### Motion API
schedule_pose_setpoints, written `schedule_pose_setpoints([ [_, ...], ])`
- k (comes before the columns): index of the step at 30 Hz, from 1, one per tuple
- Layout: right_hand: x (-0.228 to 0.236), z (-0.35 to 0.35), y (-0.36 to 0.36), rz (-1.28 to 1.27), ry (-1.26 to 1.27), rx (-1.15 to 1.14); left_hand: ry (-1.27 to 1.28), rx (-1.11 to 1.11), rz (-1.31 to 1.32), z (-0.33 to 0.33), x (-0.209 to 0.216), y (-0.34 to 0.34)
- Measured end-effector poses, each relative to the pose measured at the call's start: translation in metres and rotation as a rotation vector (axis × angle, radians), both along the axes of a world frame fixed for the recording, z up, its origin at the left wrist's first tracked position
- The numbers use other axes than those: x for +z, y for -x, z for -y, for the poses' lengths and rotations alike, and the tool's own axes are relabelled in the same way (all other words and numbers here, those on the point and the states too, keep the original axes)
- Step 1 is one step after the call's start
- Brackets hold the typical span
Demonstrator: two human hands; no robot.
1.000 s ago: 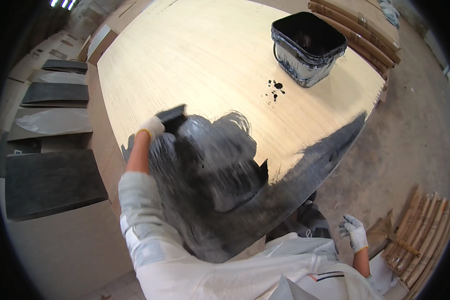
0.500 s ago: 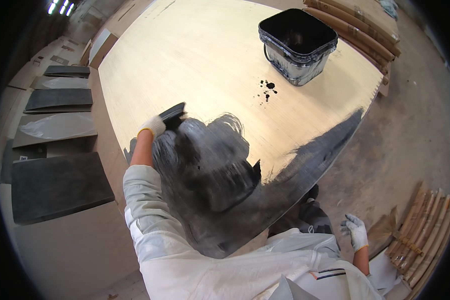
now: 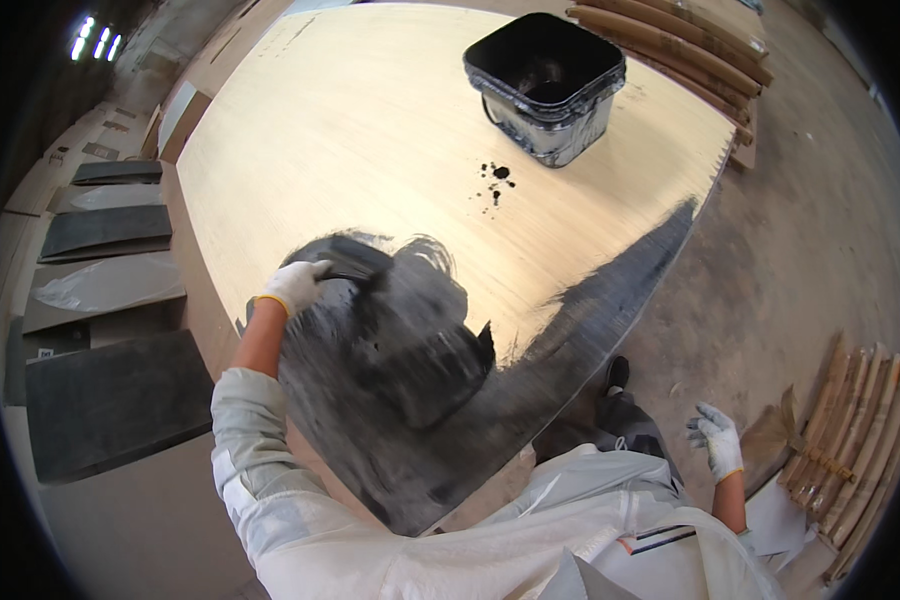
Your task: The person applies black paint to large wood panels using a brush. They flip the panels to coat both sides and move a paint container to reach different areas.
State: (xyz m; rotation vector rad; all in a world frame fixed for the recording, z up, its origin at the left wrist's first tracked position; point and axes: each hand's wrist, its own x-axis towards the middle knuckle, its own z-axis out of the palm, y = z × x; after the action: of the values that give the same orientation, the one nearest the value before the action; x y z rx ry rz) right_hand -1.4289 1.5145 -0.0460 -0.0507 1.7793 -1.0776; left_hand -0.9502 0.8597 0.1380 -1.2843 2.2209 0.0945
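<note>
My left hand (image 3: 293, 287), in a white knit glove with a yellow cuff edge, grips a wide paint brush (image 3: 358, 262) covered in black. The brush presses on a pale wood-grained board (image 3: 370, 120), within a patch of streaky black paint (image 3: 410, 370) over the board's near left part. The paint also runs along the near right edge. Down at my right side hangs my right hand (image 3: 718, 440), gloved too, its fingers loosely apart and holding nothing. A square bucket (image 3: 550, 125), black inside and smeared with paint, stands on the far right of the board.
Black paint drops (image 3: 496, 182) lie on the board below the bucket. Dark panels (image 3: 115, 400) and lighter ones are laid out in a row at the left. Brown wrapped bundles (image 3: 850, 440) stand at the lower right, with more wrapped boards (image 3: 670, 40) behind the bucket.
My left hand and the brush have swept down and round, leaving fresh black where the board was pale at the patch's upper left. The view has shifted slightly; my right hand stays low.
</note>
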Motion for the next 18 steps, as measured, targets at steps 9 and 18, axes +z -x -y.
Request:
schedule_pose_setpoints([
  [9, 0.006, 0.003, -0.016, 0.030, 0.013, -0.009, 0.028, -0.032, 0.026, 0.022, -0.002, -0.011],
  [18, 0.021, 0.030, -0.013, 0.003, 0.056, 0.106, -0.025, 0.013, -0.060, 0.045, -0.021, 0.007],
])
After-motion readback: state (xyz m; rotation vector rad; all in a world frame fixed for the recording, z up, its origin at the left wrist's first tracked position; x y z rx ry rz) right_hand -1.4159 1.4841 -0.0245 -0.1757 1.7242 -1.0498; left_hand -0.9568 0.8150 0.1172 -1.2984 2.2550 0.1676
